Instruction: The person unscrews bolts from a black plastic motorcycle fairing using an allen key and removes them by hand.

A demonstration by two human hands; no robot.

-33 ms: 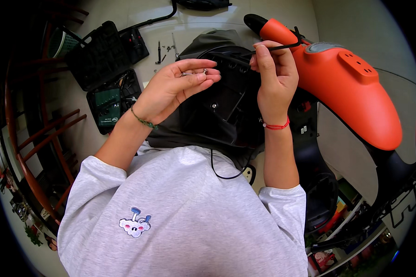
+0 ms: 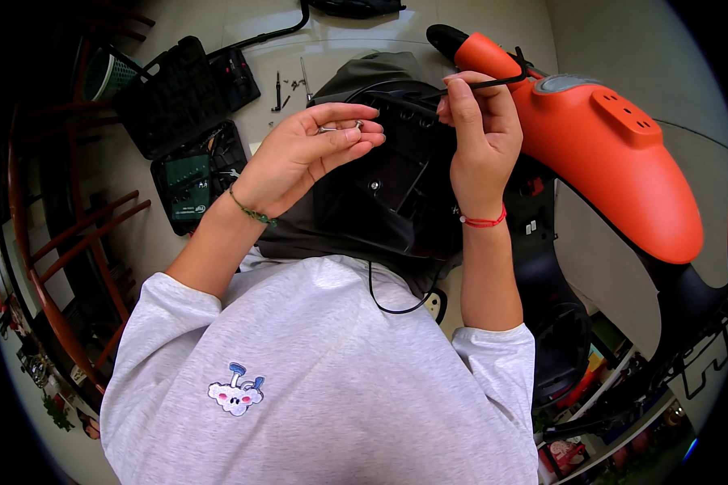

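My left hand (image 2: 319, 144) is closed around a few small silver screws (image 2: 357, 125), pinched between thumb and fingers. In my right hand (image 2: 484, 133) is a black L-shaped hex key (image 2: 497, 82), gripped between thumb and fingers, its bent end pointing to the right beside the orange shell. Below both hands, across my lap, lies a black plastic housing (image 2: 400, 198) with a single silver screw head (image 2: 374, 185) showing in it. A thin black cable (image 2: 396, 311) loops from its near edge over my shirt.
At right stands a large orange molded shell (image 2: 623, 170). An open black tool case (image 2: 174, 101) with a green insert (image 2: 190, 186) lies on the floor at left, near a dark screwdriver (image 2: 278, 90) and loose screws. Wooden chair frames (image 2: 65, 323) line the far left.
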